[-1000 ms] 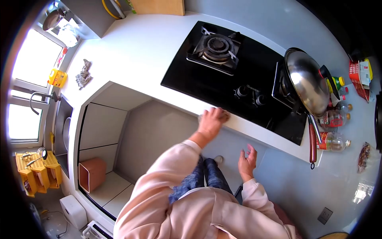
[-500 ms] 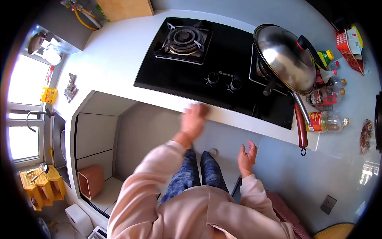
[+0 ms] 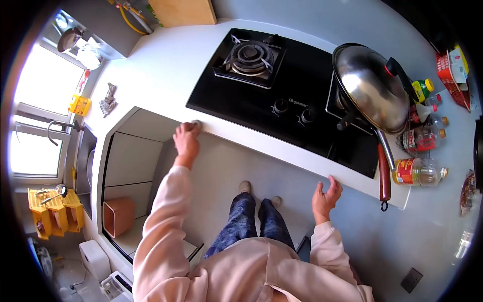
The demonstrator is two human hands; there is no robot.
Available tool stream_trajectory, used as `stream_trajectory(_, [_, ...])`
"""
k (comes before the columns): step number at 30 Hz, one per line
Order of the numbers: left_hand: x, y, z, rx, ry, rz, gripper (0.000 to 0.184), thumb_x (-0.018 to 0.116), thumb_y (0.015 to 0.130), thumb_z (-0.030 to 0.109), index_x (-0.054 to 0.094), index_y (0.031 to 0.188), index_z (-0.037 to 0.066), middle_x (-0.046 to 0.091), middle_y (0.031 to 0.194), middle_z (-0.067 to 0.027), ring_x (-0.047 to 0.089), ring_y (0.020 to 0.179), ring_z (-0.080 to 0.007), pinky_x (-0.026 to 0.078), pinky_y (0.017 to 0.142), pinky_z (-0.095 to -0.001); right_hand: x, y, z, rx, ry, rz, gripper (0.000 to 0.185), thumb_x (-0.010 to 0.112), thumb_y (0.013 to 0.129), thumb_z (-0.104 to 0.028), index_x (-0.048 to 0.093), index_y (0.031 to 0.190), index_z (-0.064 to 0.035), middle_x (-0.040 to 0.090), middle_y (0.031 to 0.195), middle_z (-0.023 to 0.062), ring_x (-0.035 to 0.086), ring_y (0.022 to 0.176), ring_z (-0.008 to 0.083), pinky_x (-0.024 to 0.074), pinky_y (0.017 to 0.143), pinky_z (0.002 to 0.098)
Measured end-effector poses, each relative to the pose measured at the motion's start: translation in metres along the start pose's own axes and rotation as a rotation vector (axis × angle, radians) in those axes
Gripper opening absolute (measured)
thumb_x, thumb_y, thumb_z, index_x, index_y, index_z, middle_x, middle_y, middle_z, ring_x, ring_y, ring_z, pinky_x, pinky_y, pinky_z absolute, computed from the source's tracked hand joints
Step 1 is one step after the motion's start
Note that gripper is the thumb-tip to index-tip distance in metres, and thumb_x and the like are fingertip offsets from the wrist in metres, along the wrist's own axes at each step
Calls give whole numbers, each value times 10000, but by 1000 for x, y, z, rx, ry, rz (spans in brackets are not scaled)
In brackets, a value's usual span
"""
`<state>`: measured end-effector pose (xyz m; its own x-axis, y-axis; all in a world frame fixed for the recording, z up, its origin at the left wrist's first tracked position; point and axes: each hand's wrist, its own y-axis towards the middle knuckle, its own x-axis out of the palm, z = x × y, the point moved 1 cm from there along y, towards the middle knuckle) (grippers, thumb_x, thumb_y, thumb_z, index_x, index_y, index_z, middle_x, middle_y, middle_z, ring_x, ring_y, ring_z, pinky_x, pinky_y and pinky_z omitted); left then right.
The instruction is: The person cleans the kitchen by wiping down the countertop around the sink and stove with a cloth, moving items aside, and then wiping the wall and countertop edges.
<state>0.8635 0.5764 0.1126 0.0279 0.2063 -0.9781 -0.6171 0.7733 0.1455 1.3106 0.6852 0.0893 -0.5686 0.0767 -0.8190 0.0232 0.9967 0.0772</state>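
My left hand (image 3: pixel 186 143) is closed on a small brownish-grey cloth (image 3: pixel 196 124), mostly hidden by the fingers. It presses at the front edge of the white countertop (image 3: pixel 156 68), just left of the black gas stove (image 3: pixel 231 103). My right hand (image 3: pixel 326 200) is held open in the air below the stove's front right part, fingers apart and empty. A wok with a steel lid (image 3: pixel 372 85) sits on the stove's right burner, its red-brown handle (image 3: pixel 384 173) sticking out past the counter edge. The left burner (image 3: pixel 251 58) is bare.
A crumpled grey rag (image 3: pixel 108 99) lies on the left counter. Bottles (image 3: pixel 420 171) and a red basket (image 3: pixel 448 75) stand at the right. Beside the window are a yellow container (image 3: pixel 79 104) and a faucet (image 3: pixel 63 126). A pinkish bin (image 3: pixel 118 216) stands under the counter.
My left hand has slid leftward along the counter's front edge with the cloth, from in front of the stove to beyond its left corner. My right hand stays raised and open. The view has shifted.
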Motion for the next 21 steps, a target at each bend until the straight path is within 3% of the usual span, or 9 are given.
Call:
stream_trajectory(3, [-17,21,21,-158,-51,-151,346,506,750,7,702,1002,140,519,1130,-128,473,1061,-312,388,863,-423,2,-1,-16,-26,2,-81,451,608,824,-205,475,1253,-165,408,1242,103,384,1165,325,381,888,492])
stream_trajectory(4, [7,18,37,29,101,-192,289,521,742,22,686,978,40,500,1157,-142,468,1062,-315,392,869,-428,3,-2,-23,-34,6,-85,451,608,824,-205,475,1253,-165,408,1242,103,384,1165,325,381,888,492])
stream_trajectory(6, [2,-2,115,40,109,-228,270,528,727,12,664,954,-44,451,1215,-162,444,1092,-322,379,929,-439,8,-3,-40,7,-18,-124,427,601,835,-213,505,1250,-175,434,1253,89,408,1165,309,368,945,472])
stream_trajectory(8, [10,-20,134,321,3,-233,442,540,718,-2,636,1142,80,439,1208,-146,420,1122,-313,377,940,-420,15,-4,-59,-15,-28,-145,418,600,836,-212,509,1242,-174,438,1246,89,410,1162,310,369,940,473])
stream_trajectory(10, [17,-29,136,487,-134,-156,504,573,677,-15,673,1109,225,468,1195,-89,416,1137,-285,365,928,-400,29,-7,-78,-36,-30,-163,410,599,836,-210,512,1235,-173,443,1240,88,413,1160,312,369,935,474])
stream_trajectory(12, [13,-22,117,523,-207,-187,507,579,667,-30,682,1092,228,476,1198,-70,413,1144,-257,375,907,-385,48,-6,-95,-191,-20,-124,415,598,825,-202,496,1225,-162,455,1182,99,419,1115,334,380,865,519])
stream_trajectory(18, [1,51,-58,266,-184,52,467,511,719,-28,697,1054,239,556,1114,-22,488,1059,-269,380,840,-403,87,-17,-157,-90,-41,-173,394,607,807,-178,516,1189,-141,495,1150,111,438,1100,343,383,882,497])
stream_trajectory(20, [-13,64,-113,129,89,-5,241,577,773,94,706,973,133,582,1121,-78,520,1038,-278,404,870,-386,99,-22,-163,-177,-22,-139,363,602,799,-161,530,1151,-109,534,1105,133,453,1096,353,380,906,484])
stream_trajectory(21, [-33,84,-108,-348,-686,-31,207,598,796,165,689,957,73,628,1031,-135,583,940,-290,451,843,-383,105,-24,-163,-238,32,-26,346,592,787,-135,536,1124,-84,557,1066,149,467,1080,357,379,915,479])
